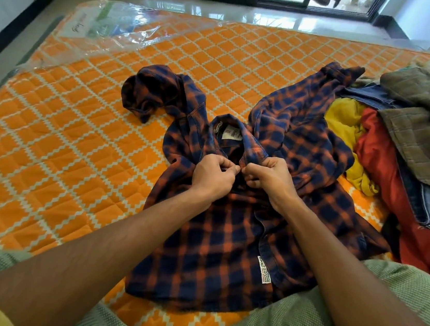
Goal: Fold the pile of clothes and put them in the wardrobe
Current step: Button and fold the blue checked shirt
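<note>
— Where does the plaid shirt lie?
— Front-up on the orange bed, with its hem toward the person's knees. The left hand and right hand meet just below the collar. The fingers of both are curled, pinching the two front edges together, probably at a button.
— How will it handle?
— Likely light, soft and floppy, creasing instead of keeping shape. The shoulders and hem corners look best to grip. Its sleeves lie bunched beyond.
— And farther off?
— The pile of clothes sits to the right, touching the shirt. Plastic wrap lies at the bed's far end.
</note>
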